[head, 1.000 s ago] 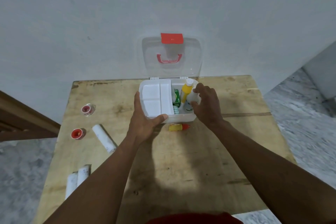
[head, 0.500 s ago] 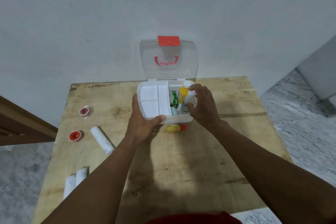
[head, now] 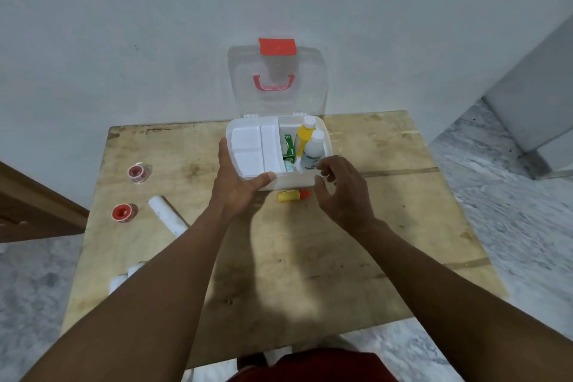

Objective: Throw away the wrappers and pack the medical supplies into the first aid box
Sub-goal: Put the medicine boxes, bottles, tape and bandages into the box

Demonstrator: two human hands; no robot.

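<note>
One dropper bottle (head: 294, 196) lies cap-rightward; left hand (head: 237, 183) grips box (head: 293, 183), right hand (head: 344, 192) loosely spread.

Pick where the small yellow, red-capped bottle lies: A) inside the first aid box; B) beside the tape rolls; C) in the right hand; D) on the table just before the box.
D: the small yellow bottle lies on the table, just outside the first aid box.

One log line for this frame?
left hand grips white plastic first aid box | right hand open, empty | white bottle inside box | small yellow bottle on wooden table
</note>
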